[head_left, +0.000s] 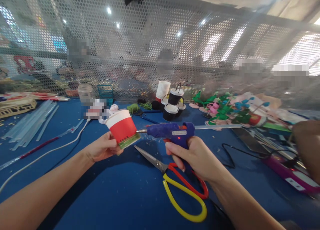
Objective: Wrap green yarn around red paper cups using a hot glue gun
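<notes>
A cup (pixel 122 126) is held in the left hand (pixel 108 146), a glue gun (pixel 161 130) in the right hand (pixel 195 155); scissors (pixel 163 167) are laid on the worktop (pixel 120 198) below the right hand, glue sticks (pixel 30 123) left of the left hand.

Cup (pixel 123 126) at left fingers (pixel 111 143): white over red, green lower edge. Glue gun (pixel 163 130) in right fingers (pixel 178 150): blue. Scissors (pixel 172 181) beneath: yellow-and-red handles.

Free tabletop (pixel 100 193), scissors (pixel 160 164) (below glue gun (pixel 170 131)) obstructing

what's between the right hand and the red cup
In the head view, the blue glue gun, gripped by the right hand, nozzle close to the red cup.
</notes>
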`<state>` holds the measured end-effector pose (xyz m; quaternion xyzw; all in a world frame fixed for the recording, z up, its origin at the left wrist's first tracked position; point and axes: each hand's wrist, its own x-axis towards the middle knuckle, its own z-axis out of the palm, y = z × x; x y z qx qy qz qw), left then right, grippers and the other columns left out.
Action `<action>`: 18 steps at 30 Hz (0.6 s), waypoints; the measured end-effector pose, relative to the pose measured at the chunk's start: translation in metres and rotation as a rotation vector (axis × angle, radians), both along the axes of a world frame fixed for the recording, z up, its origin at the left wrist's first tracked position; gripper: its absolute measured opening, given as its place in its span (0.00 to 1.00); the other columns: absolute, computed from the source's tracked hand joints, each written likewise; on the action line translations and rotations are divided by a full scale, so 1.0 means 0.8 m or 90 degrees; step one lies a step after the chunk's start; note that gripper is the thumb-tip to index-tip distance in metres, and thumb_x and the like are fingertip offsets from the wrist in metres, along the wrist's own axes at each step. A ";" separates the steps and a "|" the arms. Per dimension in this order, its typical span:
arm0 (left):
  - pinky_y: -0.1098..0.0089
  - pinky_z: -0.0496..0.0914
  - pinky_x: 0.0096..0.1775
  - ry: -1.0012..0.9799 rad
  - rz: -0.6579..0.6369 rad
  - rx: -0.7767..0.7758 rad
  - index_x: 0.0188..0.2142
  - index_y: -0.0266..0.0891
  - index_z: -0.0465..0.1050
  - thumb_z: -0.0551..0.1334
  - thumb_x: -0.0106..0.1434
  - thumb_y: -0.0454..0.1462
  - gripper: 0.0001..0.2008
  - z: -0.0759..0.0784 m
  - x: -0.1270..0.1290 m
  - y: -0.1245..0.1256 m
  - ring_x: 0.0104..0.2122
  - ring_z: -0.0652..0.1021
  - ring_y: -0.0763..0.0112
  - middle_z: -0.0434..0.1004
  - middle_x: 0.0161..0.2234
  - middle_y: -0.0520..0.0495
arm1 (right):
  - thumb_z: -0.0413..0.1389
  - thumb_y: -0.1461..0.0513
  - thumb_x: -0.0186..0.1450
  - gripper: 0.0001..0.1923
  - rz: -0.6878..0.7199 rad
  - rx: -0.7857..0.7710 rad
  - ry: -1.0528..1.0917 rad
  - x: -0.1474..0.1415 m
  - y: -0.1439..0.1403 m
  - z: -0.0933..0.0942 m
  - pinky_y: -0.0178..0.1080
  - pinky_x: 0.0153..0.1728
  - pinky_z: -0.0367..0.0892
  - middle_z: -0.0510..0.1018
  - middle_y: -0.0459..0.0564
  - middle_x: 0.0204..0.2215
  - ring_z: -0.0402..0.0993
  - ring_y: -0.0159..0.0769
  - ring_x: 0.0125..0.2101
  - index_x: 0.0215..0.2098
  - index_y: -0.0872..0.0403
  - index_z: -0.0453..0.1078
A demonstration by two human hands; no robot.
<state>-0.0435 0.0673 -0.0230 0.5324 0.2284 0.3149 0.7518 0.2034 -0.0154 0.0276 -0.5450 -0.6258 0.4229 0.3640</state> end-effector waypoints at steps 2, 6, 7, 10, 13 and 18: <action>0.75 0.51 0.20 -0.001 0.005 0.001 0.35 0.35 0.69 0.69 0.42 0.43 0.22 0.000 0.000 0.000 0.17 0.54 0.83 0.64 0.23 0.52 | 0.52 0.55 0.59 0.16 -0.009 0.000 -0.003 0.001 0.000 0.000 0.29 0.15 0.56 0.64 0.40 0.07 0.57 0.23 0.10 0.18 0.55 0.65; 0.75 0.51 0.20 0.000 0.008 0.001 0.36 0.36 0.69 0.68 0.42 0.43 0.22 0.001 0.001 0.000 0.17 0.54 0.84 0.66 0.24 0.51 | 0.51 0.54 0.60 0.17 0.000 -0.004 -0.004 0.002 0.000 0.000 0.29 0.16 0.56 0.64 0.40 0.07 0.57 0.24 0.11 0.19 0.55 0.66; 0.75 0.51 0.20 0.002 0.009 0.002 0.37 0.36 0.69 0.68 0.42 0.43 0.23 0.001 0.001 -0.001 0.17 0.54 0.84 0.66 0.24 0.52 | 0.51 0.54 0.60 0.17 0.004 -0.004 -0.003 0.002 0.000 -0.001 0.29 0.16 0.56 0.64 0.40 0.07 0.58 0.24 0.11 0.19 0.55 0.66; 0.75 0.50 0.20 0.001 0.010 0.005 0.37 0.36 0.69 0.69 0.41 0.44 0.23 0.001 0.002 -0.001 0.17 0.53 0.84 0.65 0.23 0.52 | 0.52 0.54 0.59 0.17 0.001 -0.006 -0.004 0.003 0.000 -0.002 0.29 0.16 0.56 0.64 0.40 0.07 0.57 0.23 0.11 0.19 0.56 0.66; 0.75 0.50 0.20 -0.004 0.012 0.008 0.36 0.36 0.69 0.69 0.41 0.44 0.23 0.001 0.002 -0.001 0.17 0.53 0.84 0.64 0.22 0.53 | 0.51 0.54 0.59 0.17 -0.004 -0.005 -0.001 0.003 0.000 -0.002 0.29 0.15 0.55 0.64 0.40 0.07 0.56 0.23 0.10 0.19 0.56 0.65; 0.75 0.50 0.20 -0.002 0.011 0.008 0.37 0.36 0.69 0.68 0.42 0.45 0.24 0.001 0.001 -0.001 0.16 0.53 0.84 0.62 0.20 0.54 | 0.52 0.54 0.59 0.16 0.010 -0.011 -0.008 0.003 0.000 -0.002 0.29 0.17 0.57 0.64 0.40 0.07 0.58 0.24 0.11 0.19 0.56 0.66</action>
